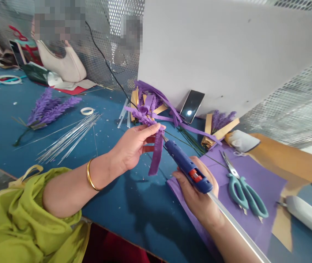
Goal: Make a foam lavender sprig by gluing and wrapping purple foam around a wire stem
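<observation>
My left hand (132,146) is closed, pinching a purple artificial lavender sprig (144,118) between thumb and fingers. From it a fringed purple strip (156,156) hangs down over the table. My right hand (199,199) is wrapped round a blue hot glue gun (181,160), whose nozzle points up at the strip, close to my left fingertips. I cannot tell whether the nozzle touches it. A long pale glue stick (235,223) runs out of the gun's back, along my right forearm. A thin green stem (196,147) stretches rightward from the sprig.
Teal-handled scissors (234,175) lie on purple sheets (268,186) at right, near a white tool (306,212). Finished lavender (46,109), metal wires (70,137) and a tape ring (87,111) are left. A phone (192,106) leans against a white board (227,51).
</observation>
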A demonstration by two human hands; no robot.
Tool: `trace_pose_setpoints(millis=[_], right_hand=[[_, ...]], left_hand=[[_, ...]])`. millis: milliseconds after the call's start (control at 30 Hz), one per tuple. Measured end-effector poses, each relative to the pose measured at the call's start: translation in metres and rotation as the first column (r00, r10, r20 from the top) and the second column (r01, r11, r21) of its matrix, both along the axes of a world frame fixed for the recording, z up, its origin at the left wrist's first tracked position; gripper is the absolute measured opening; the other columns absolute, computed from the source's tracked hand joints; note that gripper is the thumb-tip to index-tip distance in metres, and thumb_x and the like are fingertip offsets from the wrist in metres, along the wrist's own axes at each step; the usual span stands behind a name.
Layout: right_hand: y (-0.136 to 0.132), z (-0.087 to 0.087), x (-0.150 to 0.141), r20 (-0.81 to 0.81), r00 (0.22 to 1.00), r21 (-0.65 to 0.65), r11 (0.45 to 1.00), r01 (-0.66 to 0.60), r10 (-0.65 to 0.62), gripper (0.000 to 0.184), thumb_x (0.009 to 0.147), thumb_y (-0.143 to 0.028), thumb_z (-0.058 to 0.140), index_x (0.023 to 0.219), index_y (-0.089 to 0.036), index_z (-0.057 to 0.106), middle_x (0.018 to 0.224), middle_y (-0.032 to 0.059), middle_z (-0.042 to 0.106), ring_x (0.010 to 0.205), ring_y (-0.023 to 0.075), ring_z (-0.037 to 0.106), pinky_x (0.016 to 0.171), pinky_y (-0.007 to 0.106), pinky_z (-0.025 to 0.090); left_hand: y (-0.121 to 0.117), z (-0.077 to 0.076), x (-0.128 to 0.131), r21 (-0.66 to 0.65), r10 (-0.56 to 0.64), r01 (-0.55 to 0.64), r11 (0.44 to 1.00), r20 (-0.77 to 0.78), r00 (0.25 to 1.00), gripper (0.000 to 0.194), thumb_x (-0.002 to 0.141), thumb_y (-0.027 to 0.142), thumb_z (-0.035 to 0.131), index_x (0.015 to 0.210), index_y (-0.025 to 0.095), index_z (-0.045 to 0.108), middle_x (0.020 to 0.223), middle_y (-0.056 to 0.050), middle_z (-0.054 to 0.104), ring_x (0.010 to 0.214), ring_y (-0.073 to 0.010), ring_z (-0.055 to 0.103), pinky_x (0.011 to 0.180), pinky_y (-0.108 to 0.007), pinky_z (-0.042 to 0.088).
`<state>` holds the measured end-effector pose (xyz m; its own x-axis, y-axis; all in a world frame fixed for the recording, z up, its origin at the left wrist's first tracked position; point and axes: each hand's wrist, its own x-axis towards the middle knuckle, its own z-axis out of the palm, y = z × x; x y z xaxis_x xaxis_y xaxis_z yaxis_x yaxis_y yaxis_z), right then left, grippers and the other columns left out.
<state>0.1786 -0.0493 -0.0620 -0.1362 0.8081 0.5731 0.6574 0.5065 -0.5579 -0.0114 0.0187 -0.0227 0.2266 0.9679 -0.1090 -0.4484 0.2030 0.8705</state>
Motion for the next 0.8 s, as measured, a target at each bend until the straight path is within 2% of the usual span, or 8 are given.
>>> trace_pose_setpoints(millis=[800], right_hand=[[-0.0029, 0.0031, -0.0021, 0.051, 0.999, 0.019, 1.0, 0.002, -0.003, 0.025, 0.09, -0.038, 0.064, 0.076, -0.022, 0.05, 0.069, -0.0029, 0.05, 0.058, 0.0124, 0.05, 0.054, 0.025, 0.039]], left_hand=[[0.0023, 0.0026, -0.0035, 0.035, 0.048, -0.048, 0.998, 0.0, 0.999, 0.02, 0.082, 0.035, 0.074, 0.089, 0.016, 0.075, 0.081, -0.003, 0.066, 0.07, -0.0123, 0.061, 0.059, -0.024, 0.047]])
